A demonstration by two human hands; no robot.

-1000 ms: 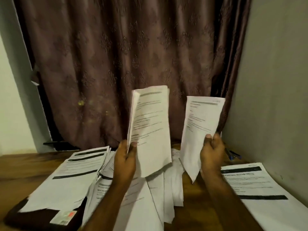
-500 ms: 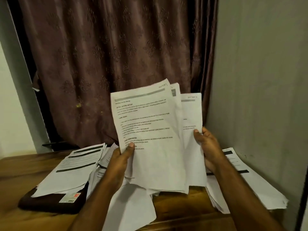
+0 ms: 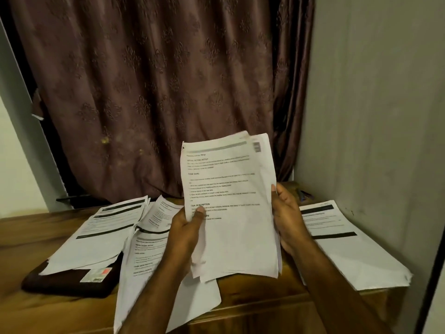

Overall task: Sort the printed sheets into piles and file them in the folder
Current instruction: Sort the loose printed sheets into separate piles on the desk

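I hold a small stack of printed sheets [image 3: 231,201] upright above the wooden table [image 3: 29,309]. My left hand [image 3: 185,235] grips its left edge, thumb on the front page. My right hand [image 3: 287,218] grips the right edge with fingers curled behind. A pile of sheets [image 3: 106,232] lies at the left, partly on a dark brown folder [image 3: 69,283]. Another pile [image 3: 346,247] lies at the right by the wall. Loose sheets [image 3: 149,266] lie in the middle and hang over the front edge.
A brown patterned curtain [image 3: 156,92] hangs behind the table. A grey wall [image 3: 375,116] closes the right side. A small dark object [image 3: 304,195] lies in the far right corner of the table. The folder carries a white and red label [image 3: 96,274].
My right hand brought its single sheet in behind the sheets in my left hand, and both hands now hold one squared stack. The view has shifted to the right.
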